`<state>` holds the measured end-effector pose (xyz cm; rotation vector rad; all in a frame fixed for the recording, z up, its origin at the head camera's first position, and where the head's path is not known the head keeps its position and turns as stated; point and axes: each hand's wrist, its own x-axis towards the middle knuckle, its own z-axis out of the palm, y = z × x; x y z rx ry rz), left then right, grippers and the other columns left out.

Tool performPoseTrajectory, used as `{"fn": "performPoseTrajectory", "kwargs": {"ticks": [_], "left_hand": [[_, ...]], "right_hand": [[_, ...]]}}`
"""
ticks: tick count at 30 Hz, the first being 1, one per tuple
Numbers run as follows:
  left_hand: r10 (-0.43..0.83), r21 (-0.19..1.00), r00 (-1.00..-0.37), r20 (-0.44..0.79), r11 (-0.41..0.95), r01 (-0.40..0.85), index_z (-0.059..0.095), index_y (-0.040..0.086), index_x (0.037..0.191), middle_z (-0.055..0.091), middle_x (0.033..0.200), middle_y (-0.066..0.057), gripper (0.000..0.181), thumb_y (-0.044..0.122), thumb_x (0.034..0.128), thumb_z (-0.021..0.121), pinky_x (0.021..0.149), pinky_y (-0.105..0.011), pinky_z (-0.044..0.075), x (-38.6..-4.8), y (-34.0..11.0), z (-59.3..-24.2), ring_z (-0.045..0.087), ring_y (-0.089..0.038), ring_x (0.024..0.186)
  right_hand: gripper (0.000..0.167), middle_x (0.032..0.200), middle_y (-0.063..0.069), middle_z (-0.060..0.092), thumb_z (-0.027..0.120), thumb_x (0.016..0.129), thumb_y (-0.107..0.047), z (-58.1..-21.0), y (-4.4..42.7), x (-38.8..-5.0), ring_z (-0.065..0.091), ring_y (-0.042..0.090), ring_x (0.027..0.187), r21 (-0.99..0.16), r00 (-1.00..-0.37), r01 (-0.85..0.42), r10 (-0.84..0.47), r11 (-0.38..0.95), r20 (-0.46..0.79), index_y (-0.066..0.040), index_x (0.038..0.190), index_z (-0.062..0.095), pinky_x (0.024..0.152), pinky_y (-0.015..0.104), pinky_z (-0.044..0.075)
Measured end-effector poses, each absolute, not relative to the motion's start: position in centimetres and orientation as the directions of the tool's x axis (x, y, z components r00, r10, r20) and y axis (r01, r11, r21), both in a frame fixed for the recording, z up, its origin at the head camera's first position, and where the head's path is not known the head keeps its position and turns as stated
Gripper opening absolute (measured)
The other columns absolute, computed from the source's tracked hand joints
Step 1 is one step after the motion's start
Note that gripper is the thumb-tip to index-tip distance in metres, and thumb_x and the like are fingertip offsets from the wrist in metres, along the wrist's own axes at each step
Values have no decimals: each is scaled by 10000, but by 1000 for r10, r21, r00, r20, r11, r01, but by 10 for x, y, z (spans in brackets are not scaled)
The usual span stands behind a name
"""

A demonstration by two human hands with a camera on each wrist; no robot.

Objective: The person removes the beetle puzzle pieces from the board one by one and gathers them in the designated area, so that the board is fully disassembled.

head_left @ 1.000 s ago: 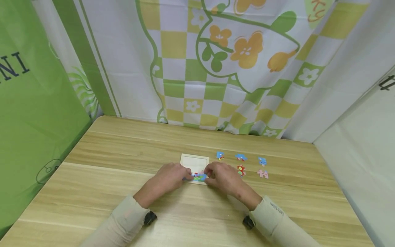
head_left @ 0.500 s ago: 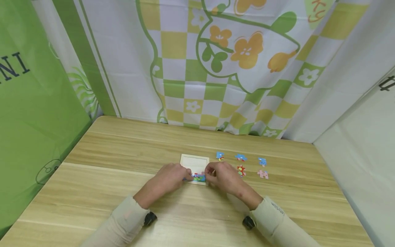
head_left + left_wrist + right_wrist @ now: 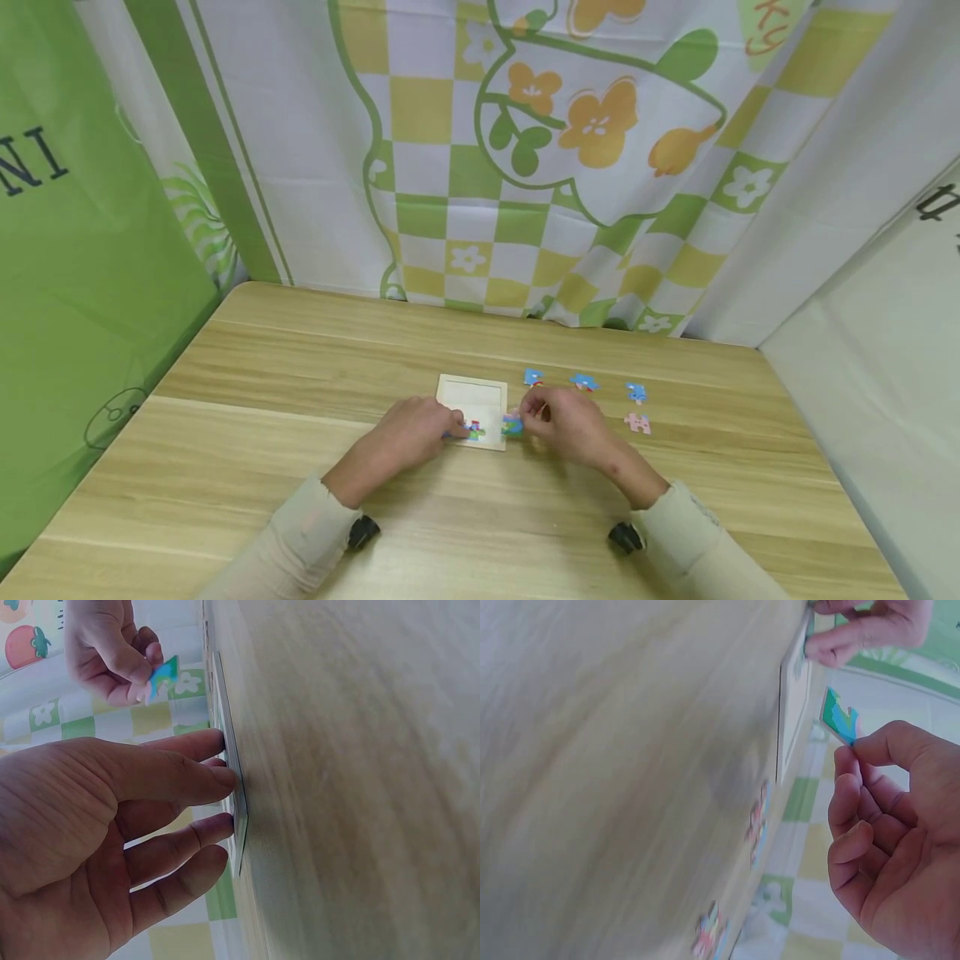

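Note:
My right hand (image 3: 570, 421) pinches a green and blue jigsaw piece (image 3: 512, 426) between thumb and forefinger. In the right wrist view the jigsaw piece (image 3: 838, 716) is held tilted, above the table. A pale wooden puzzle frame (image 3: 472, 379) lies flat, its upper part bare. Colourful jigsaw pieces (image 3: 476, 430) sit in its lower left, partly covered by my left hand (image 3: 412, 429). Seen from the left wrist, the thumb and fingers of that left hand (image 3: 142, 802) are extended, tips resting on the frame (image 3: 238, 810).
Right of the frame lie loose jigsaw pieces: blue ones (image 3: 583, 382) in the back row and a pink one (image 3: 637, 422) in front. The right hand hides part of this area. A patterned curtain (image 3: 420, 167) hangs behind the wooden table (image 3: 315, 358).
My right hand has lifted a green and blue piece from the frame's lower right and moved it rightward, over the frame's edge. The left hand stays where it was.

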<state>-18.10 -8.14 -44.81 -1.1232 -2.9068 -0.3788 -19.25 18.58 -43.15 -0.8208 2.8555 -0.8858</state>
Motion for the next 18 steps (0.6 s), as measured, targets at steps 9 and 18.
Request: {"fn": "performPoseTrajectory", "kwargs": {"ticks": [9, 18], "left_hand": [[650, 240, -755, 87, 722, 649, 827, 194, 1103, 773, 1053, 17, 419, -98, 826, 710, 639, -350, 547, -181, -81, -450, 729, -234, 874], [660, 262, -744, 101, 704, 660, 837, 198, 1081, 760, 1052, 74, 445, -123, 810, 690, 637, -323, 528, -182, -82, -451, 710, -208, 855]], "right_hand": [[99, 863, -91, 641, 664, 969, -86, -427, 221, -189, 608, 100, 785, -591, -877, -406, -479, 697, 37, -156, 903, 686, 691, 295, 527], [106, 827, -40, 641, 658, 981, -40, -424, 261, -180, 587, 107, 734, -615, -860, -418, -509, 669, 31, -106, 902, 684, 653, 277, 513]]}}
